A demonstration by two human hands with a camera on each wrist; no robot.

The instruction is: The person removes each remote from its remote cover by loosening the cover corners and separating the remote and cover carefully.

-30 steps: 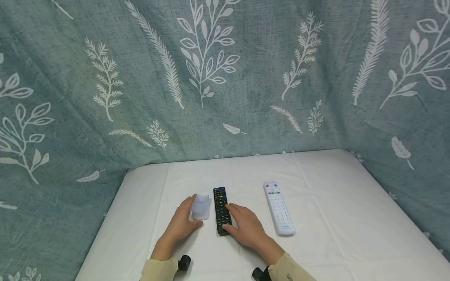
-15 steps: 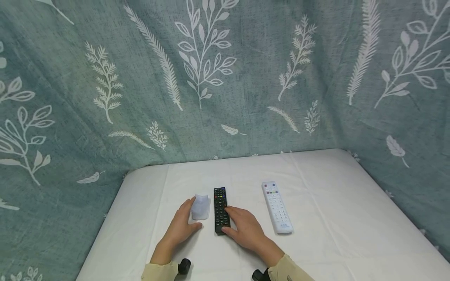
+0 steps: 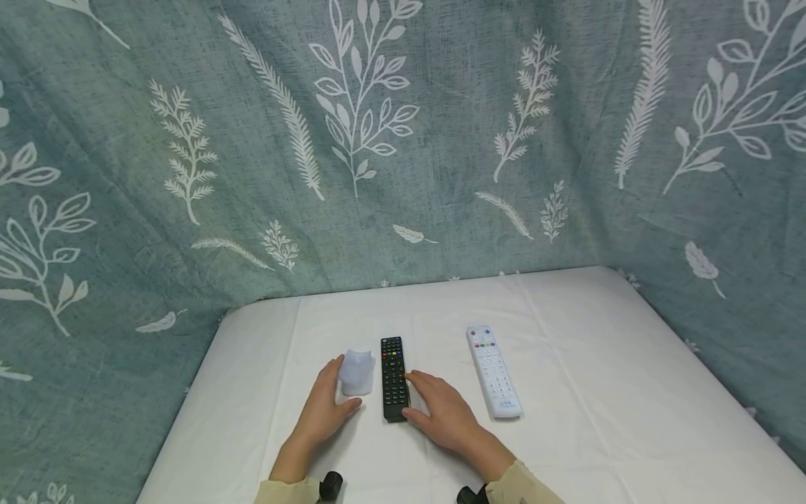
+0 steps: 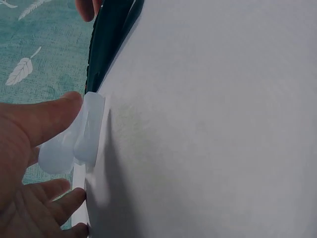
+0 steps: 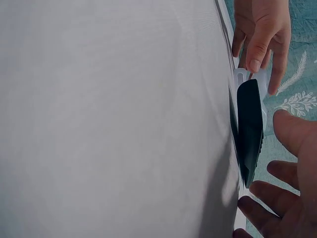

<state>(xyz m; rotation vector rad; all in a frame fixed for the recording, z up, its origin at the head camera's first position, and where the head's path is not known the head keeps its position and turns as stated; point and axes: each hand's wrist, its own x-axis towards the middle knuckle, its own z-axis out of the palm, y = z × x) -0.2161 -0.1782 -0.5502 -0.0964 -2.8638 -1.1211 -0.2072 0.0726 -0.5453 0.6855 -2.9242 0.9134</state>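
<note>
- Running nearly straight from near to far, the black remote (image 3: 394, 381) lies on the white-covered table (image 3: 567, 441), buttons up, its far end a touch to the left.
- Nearer to it is the right hand (image 3: 442, 414), just beside its right long edge, so the remote lies to that hand's left.
- Thumb and index finger of this hand stand apart, with the thumb by the remote's near end and the index higher up the same side; whether either tip touches, I cannot tell.
- Left of the remote, across a narrow gap, sits the pale translucent piece (image 3: 357, 373), shorter and with a dipped far edge.
- Around its left side lies the left hand (image 3: 322, 413), index along the left edge, thumb by the near edge, digits spread and clamped on nothing; contact is unclear.
- Well apart on the other side, the white remote (image 3: 494, 371) slants, its far end leaning left, beyond the right hand.
</note>
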